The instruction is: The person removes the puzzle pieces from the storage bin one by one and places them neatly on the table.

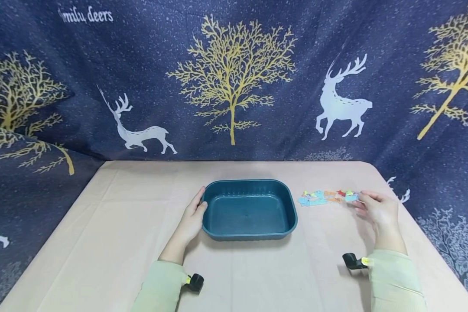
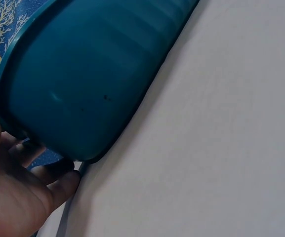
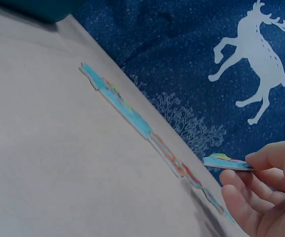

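Note:
A teal plastic basin [image 1: 249,237] with rounded corners and nothing inside stands on the table. My left hand [image 1: 192,220] grips its left rim, thumb at the top edge; the left wrist view shows the fingers against the basin's outer side. Off to the right, my right hand [image 1: 382,213] pinches a thin flat puzzle piece [image 3: 224,161], light blue with yellow and pink print, between thumb and fingers. In the right wrist view this piece is held above the table. Several similar puzzle pieces [image 1: 313,199] lie in a row between the basin and that hand, printed blue, orange and red.
A pale cloth covers the table [image 1: 101,242]. Behind it hangs a dark blue curtain [image 1: 257,108] with white deer and yellow trees. Small black devices [image 1: 196,283] are worn at both wrists.

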Motion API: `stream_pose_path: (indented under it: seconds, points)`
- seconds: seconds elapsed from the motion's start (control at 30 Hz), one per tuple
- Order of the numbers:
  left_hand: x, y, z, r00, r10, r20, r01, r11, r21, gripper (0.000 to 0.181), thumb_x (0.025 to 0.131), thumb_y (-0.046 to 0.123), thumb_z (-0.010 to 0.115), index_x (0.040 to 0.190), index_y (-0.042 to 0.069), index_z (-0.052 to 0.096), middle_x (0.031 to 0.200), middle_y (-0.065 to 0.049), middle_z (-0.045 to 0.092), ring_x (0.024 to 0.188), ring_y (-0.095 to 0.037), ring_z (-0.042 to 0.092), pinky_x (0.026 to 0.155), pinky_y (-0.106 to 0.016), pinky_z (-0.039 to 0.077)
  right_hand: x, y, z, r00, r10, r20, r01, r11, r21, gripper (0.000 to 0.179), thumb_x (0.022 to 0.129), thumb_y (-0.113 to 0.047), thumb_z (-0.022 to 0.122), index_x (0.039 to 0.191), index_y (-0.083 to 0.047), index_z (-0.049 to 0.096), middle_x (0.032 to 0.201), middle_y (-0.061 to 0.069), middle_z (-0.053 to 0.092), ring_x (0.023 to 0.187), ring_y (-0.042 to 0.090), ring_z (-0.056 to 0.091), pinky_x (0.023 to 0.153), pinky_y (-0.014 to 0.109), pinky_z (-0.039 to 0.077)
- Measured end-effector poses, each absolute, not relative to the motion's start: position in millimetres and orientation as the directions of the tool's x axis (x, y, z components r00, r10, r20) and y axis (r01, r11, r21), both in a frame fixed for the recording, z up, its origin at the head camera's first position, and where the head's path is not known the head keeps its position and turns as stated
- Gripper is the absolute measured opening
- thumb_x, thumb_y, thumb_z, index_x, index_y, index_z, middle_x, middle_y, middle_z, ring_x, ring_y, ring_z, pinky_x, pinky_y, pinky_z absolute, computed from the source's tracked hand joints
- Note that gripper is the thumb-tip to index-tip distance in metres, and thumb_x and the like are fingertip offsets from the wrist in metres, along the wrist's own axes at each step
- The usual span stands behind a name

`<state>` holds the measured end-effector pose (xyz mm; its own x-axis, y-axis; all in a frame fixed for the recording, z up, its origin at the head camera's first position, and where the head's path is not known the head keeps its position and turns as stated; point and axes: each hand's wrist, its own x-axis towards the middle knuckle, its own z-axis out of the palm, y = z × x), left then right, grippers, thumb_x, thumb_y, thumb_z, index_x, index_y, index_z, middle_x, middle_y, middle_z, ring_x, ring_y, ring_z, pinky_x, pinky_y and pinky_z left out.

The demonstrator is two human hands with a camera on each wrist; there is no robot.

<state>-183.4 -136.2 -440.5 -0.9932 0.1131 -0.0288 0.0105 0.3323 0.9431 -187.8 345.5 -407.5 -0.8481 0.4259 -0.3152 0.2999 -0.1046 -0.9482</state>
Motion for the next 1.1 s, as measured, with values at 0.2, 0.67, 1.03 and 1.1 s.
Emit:
stream_pose_path:
  seconds: [0.2,0.67,1.03,1.1]
  points:
    - [-184,-136,-440,-0.993,0.110,-0.034,0.004,0.336,0.942,0.051,0.103,0.020,0.030,0.153,0.015,0.017,0.159,-0.004,0.016,0.147,-0.026,0.012,0.120,-0.046,0.014,-188,349,-413,-0.837,0.417,-0.355,0.352,-0.086,-0.932,0.018,0.093,-0.013,0.056,0.111,-0.009,0.054,0.065,-0.012,0.066,0.061,0.004,0.068,0.061,0.023,0.059]
    - [-182,-140,-437,-0.992,0.122,-0.037,0.009,0.361,0.932,0.051,0.104,0.020,0.029,0.153,0.015,0.016,0.160,-0.004,0.014,0.147,-0.026,0.011,0.120,-0.047,0.012,-188,353,-429,-0.807,0.441,-0.393,0.409,-0.061,-0.910,0.036,0.094,-0.014,0.053,0.128,-0.001,0.048,0.062,-0.011,0.066,0.060,0.004,0.068,0.060,0.023,0.058]
    - [-186,-136,-437,-0.992,0.121,-0.038,0.007,0.352,0.936,0.051,0.103,0.019,0.030,0.153,0.014,0.017,0.159,-0.005,0.015,0.147,-0.027,0.013,0.119,-0.047,0.014,-190,356,-422,-0.804,0.480,-0.352,0.427,0.054,-0.903,0.055,0.097,-0.021,0.045,0.140,0.011,0.033,0.057,-0.011,0.062,0.055,0.002,0.066,0.057,0.023,0.058]
    - [-185,-136,-437,-0.992,0.118,-0.044,0.000,0.354,0.935,0.051,0.103,0.019,0.030,0.153,0.014,0.017,0.159,-0.004,0.016,0.147,-0.026,0.013,0.119,-0.047,0.014,-190,356,-422,-0.798,0.487,-0.356,0.443,0.072,-0.894,0.055,0.097,-0.021,0.044,0.140,0.011,0.033,0.057,-0.013,0.062,0.055,0.002,0.065,0.058,0.023,0.058]
